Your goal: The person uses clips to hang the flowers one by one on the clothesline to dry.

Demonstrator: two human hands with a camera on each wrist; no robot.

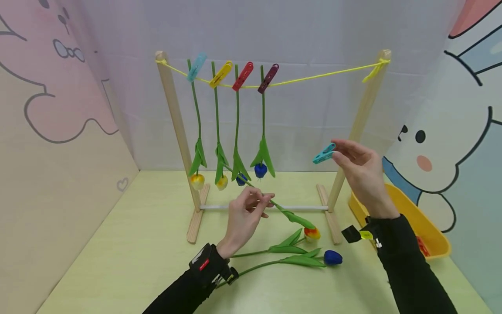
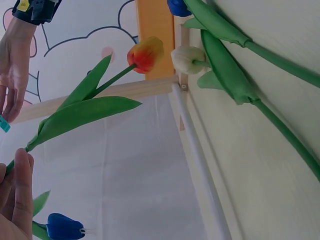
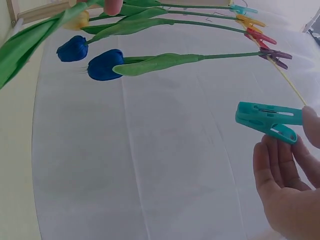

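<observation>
Pinched at frame centre by the left hand (image 1: 246,213), the orange-yellow artificial tulip (image 1: 300,220) is judged light and pliant, best held by its slender green stem (image 1: 276,205).

- My left: wall (image 1: 23,209) with pink cartoon (image 1: 74,102), outlined bow tie (image 1: 69,52).
- Lower on same wall: small grey heart (image 1: 122,184).
- My right: white cartoon face (image 1: 443,148), pink cheek (image 1: 424,162).
- Ahead of me: pale backdrop (image 1: 313,35), creased.
- Below me: pale yellow-green table (image 1: 137,244).

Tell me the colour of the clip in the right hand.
Teal; the clip shows best in the right wrist view.
</observation>
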